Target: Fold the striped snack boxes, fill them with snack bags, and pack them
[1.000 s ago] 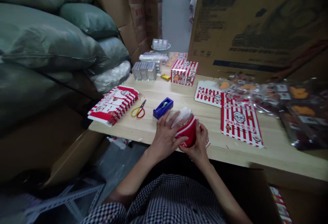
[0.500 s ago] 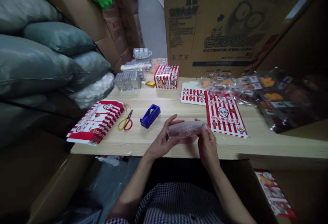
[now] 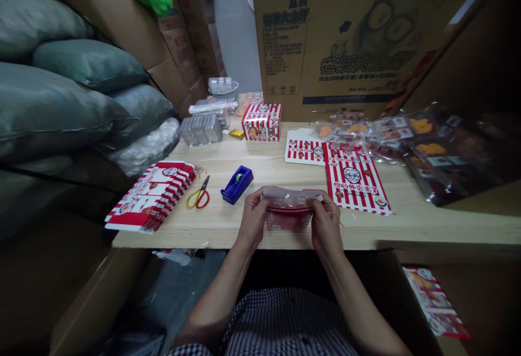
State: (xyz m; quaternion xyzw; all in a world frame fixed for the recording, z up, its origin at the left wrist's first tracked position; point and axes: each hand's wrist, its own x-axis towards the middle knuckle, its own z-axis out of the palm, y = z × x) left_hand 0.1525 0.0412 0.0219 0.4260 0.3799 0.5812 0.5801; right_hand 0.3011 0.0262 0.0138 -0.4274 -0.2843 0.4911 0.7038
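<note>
A thin see-through plastic bag (image 3: 287,220) with red print and a red band hangs at the table's front edge. My left hand (image 3: 253,215) pinches one side of its upper edge, and my right hand (image 3: 326,216) pinches the other. Its whitish top is stretched between them, and what it contains, if anything, cannot be made out. Left of my hands lie a blue tape dispenser (image 3: 237,185) and scissors (image 3: 198,193) with red and yellow handles. To the right are flat red-striped cartons (image 3: 356,185).
A stack of folded striped cartons (image 3: 150,196) lies at the left. Farther back stand a made-up striped box (image 3: 262,122), clear plastic trays (image 3: 201,129) and a gold packet (image 3: 236,134). Bagged orange pieces (image 3: 431,150) lie at the right. A large cardboard box (image 3: 285,41) stands behind.
Both hands have turned the bag, so its red band and striped lower part now face me. My left fingers, spread before, have closed on its edge. The view shifted slightly.
</note>
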